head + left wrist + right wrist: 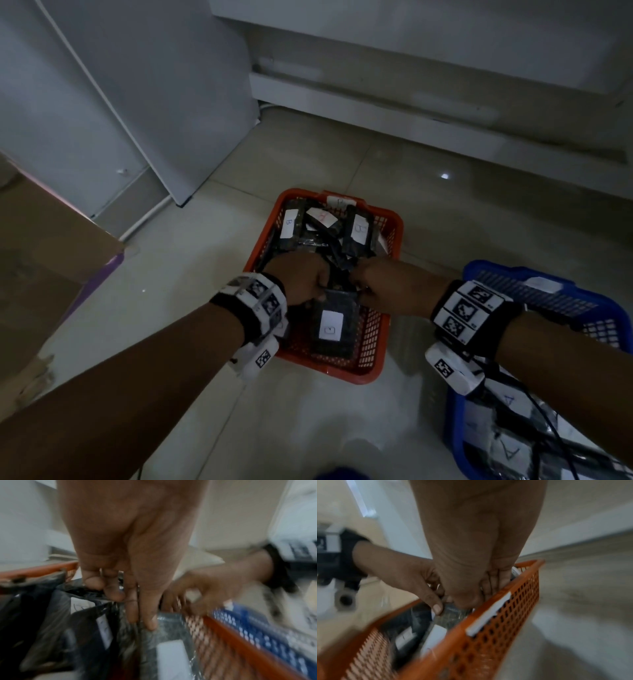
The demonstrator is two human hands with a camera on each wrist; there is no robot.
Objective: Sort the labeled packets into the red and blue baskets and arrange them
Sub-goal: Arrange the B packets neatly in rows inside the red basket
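The red basket (371,365) sits on the floor in front of me, filled with dark packets bearing white labels (359,229). One dark labelled packet (334,325) stands at its near end. My left hand (320,291) pinches that packet's top left edge and my right hand (359,289) grips its top right edge. In the left wrist view, the left fingers (150,622) clamp the packet (168,649) beside the red basket wall (240,646). In the right wrist view, the right hand (471,597) curls onto the packet (452,616) inside the red basket (488,642). The blue basket (582,298) stands to the right.
A cardboard box (51,257) stands at the left, with a white cabinet (137,102) behind it. A white unit's base (411,102) runs along the back. The blue basket holds packets labelled A (507,452), and black cables (548,428) lie across them. Pale floor tiles (308,428) lie between me and the baskets.
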